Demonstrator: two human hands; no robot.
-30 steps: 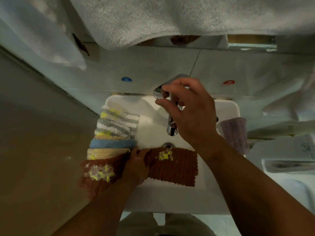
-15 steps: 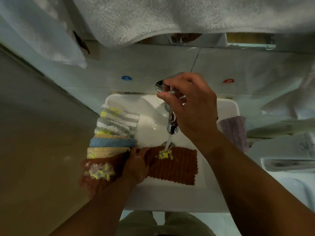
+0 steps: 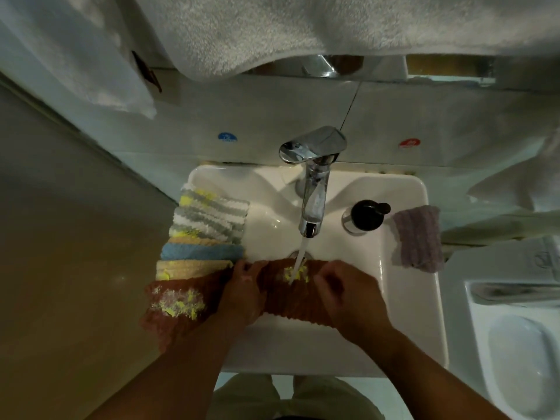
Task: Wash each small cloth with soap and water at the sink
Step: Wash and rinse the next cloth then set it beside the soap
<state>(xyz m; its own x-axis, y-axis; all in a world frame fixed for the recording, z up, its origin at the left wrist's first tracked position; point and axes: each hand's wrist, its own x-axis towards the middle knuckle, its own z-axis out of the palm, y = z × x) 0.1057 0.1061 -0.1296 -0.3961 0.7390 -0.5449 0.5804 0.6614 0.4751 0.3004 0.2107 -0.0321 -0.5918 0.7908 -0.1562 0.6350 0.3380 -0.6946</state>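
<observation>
Dim, warm light is noted throughout. The back wall [image 3: 272, 116] is faced in pale tiles, with a blue sticker [image 3: 227, 137] and a red sticker [image 3: 409, 143] fixed to it. A white towel [image 3: 303, 28] is hung overhead. A beige side wall [image 3: 60, 268] is seen at left. A toilet [image 3: 521, 353] is set at right.

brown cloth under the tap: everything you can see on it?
The brown cloth is ribbed, looks like soft microfibre, and lies stretched across the front of the white sink. A yellow smear sits where the tap's stream lands. The left hand and right hand both grip it. Its left end hangs over the rim, bearing another yellow-white smear.
</observation>
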